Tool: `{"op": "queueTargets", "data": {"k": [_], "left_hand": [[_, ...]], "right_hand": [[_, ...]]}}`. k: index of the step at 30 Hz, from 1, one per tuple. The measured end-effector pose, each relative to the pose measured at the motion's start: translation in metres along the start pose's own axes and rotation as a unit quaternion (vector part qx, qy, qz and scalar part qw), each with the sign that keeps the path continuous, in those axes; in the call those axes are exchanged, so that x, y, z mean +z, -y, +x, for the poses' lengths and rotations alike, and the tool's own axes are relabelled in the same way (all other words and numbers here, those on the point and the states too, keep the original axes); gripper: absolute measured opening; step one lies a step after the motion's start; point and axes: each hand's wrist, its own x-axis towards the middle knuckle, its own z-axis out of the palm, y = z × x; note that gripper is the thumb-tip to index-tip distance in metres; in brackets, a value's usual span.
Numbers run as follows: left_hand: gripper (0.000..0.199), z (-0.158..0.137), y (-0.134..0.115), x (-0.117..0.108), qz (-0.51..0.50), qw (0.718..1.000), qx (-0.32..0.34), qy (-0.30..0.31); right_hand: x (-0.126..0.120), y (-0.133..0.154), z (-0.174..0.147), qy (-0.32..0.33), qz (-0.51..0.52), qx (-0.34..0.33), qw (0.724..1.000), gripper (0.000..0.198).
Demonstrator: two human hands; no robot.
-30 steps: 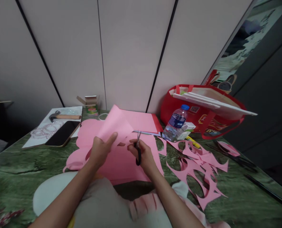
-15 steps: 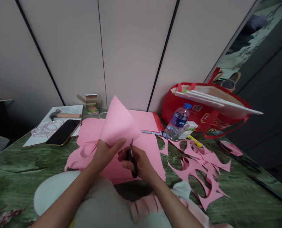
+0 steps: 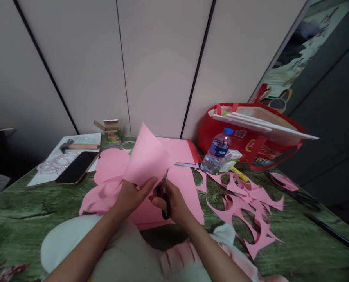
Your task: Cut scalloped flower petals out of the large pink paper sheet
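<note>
My left hand (image 3: 134,196) is closed on the lower edge of a pink paper sheet (image 3: 147,156), which stands up and curls to a point at the top. In my right hand (image 3: 172,199) is a pair of scissors (image 3: 165,197) with black handles, fingers wrapped around the loops. The blades point up beside the sheet's lower right edge, close to my left thumb; whether they touch the paper I cannot tell. Beneath both hands lie more pink sheets (image 3: 189,196). Left of them are scalloped pink paper pieces (image 3: 104,196), partly behind my left hand.
Pink paper offcuts (image 3: 256,207) spread on the right, near a water bottle (image 3: 218,150) and a red bag (image 3: 250,133). On the left lie a phone (image 3: 77,167), a hammer (image 3: 80,146) and beaded strands (image 3: 55,162). A small open box (image 3: 112,135) stands behind. A plush toy (image 3: 127,250) is in front.
The scissors and my right hand have shifted slightly, with the blades now tilted a little more to the right. The held sheet sits slightly lower in view. The whole view has moved a little.
</note>
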Motion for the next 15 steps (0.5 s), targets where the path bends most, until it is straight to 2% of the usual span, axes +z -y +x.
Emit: {"op": "queueTargets", "data": {"k": [5, 9, 15], "left_hand": [[0.019, -0.0009, 0.0018, 0.0004, -0.003, 1.0, -0.002, 0.017], [0.026, -0.0013, -0.0019, 0.0012, -0.003, 0.999, -0.015, 0.034], [0.025, -0.0019, -0.0042, 0.002, -0.012, 0.999, -0.024, 0.043]], "right_hand": [[0.0017, -0.0034, -0.0009, -0.001, 0.005, -0.017, 1.0, 0.032], [0.0037, -0.0039, -0.0013, -0.017, -0.007, -0.028, 0.999, 0.033], [0.0057, -0.0007, -0.0017, -0.045, -0.049, -0.013, 0.998, 0.031]]}}
